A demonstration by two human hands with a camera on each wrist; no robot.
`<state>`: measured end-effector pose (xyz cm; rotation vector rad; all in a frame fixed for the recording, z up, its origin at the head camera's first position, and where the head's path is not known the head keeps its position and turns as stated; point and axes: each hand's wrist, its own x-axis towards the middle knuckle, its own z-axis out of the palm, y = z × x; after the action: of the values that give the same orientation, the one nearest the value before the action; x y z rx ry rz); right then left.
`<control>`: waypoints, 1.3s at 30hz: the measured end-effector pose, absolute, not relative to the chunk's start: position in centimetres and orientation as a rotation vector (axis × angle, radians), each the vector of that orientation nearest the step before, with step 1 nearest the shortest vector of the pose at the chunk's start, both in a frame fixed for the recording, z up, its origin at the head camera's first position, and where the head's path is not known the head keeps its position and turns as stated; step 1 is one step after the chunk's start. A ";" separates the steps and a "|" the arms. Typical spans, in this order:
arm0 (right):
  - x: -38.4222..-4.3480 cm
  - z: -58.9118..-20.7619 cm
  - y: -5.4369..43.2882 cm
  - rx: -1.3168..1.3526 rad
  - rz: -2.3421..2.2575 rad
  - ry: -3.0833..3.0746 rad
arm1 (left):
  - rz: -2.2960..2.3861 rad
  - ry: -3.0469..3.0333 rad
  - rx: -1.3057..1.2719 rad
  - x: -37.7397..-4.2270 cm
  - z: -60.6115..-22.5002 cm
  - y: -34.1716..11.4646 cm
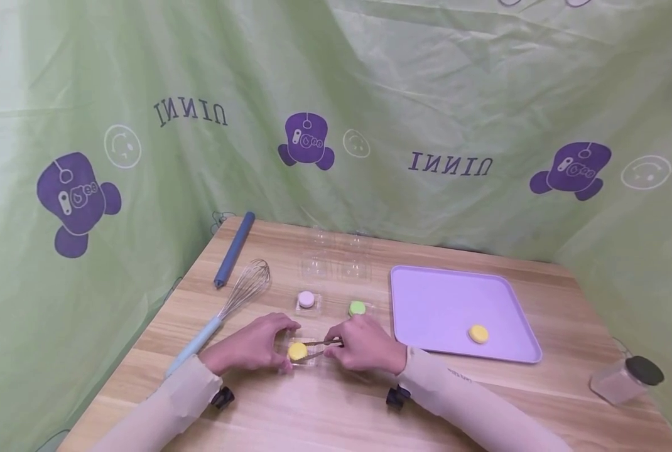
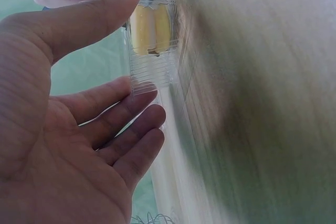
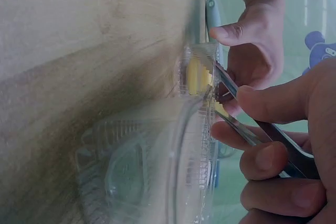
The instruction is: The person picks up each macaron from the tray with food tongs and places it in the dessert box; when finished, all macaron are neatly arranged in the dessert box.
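Note:
A yellow macaron point(image 1: 298, 351) sits in a small clear plastic box point(image 2: 149, 72) on the wooden table. My right hand point(image 1: 364, 345) grips metal tweezers point(image 3: 283, 142), whose two arms reach to either side of the macaron. At the box's left side is my left hand point(image 1: 251, 342), thumb near the front corner and relaxed fingers at the far edge. Beyond them, a pink macaron point(image 1: 306, 299) and a green macaron point(image 1: 357, 308) rest in clear boxes of their own; the right hand partly hides the green one's box.
A lilac tray point(image 1: 443, 301) at the right bears an orange-yellow macaron point(image 1: 478, 334). Clear plastic packaging point(image 1: 336, 267) lies behind the boxes. To the left are a whisk point(image 1: 217, 320) and a blue rolling pin point(image 1: 235, 251). A black-lidded jar point(image 1: 624, 380) is at far right.

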<state>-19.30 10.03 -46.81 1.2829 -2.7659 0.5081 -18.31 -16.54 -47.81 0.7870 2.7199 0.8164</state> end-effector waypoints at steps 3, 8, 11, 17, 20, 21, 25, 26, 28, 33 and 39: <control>-19.3 -46.6 9.9 1.265 0.490 -2.797 | 0.818 2.725 0.796 -18.4 -47.9 -16.5; -19.2 -46.6 9.7 1.253 0.464 -2.818 | 0.818 2.726 0.798 -18.5 -48.0 -16.6; -19.2 -46.6 9.6 1.248 0.467 -2.826 | 0.823 2.721 0.798 -18.5 -48.0 -16.6; -19.1 -46.3 9.8 1.233 0.443 -2.830 | 0.829 2.713 0.799 -18.5 -48.1 -16.6; -19.1 -46.2 10.0 1.225 0.459 -2.831 | 0.826 2.712 0.800 -18.5 -48.1 -16.7; -19.1 -46.2 10.1 1.224 0.472 -2.827 | 0.826 2.714 0.806 -18.5 -48.1 -16.7; -19.3 -46.4 10.6 1.240 0.535 -2.779 | 0.820 2.718 0.827 -18.6 -48.1 -16.7; -19.4 -46.4 10.8 1.250 0.558 -2.759 | 0.823 2.718 0.832 -18.6 -48.1 -16.7; -19.5 -46.4 11.1 1.267 0.606 -2.719 | 0.835 2.712 0.835 -18.6 -48.1 -16.8; -19.8 -46.0 12.2 1.206 0.773 -2.740 | 0.886 2.703 0.830 -18.7 -48.0 -16.6; -20.5 -45.2 14.2 1.016 1.014 -2.700 | 0.934 2.716 0.853 -19.3 -47.1 -15.8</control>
<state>-20.51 14.24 -45.23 1.0163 -2.6997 1.0145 -19.25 -15.83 -47.07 0.8534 2.7157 0.9345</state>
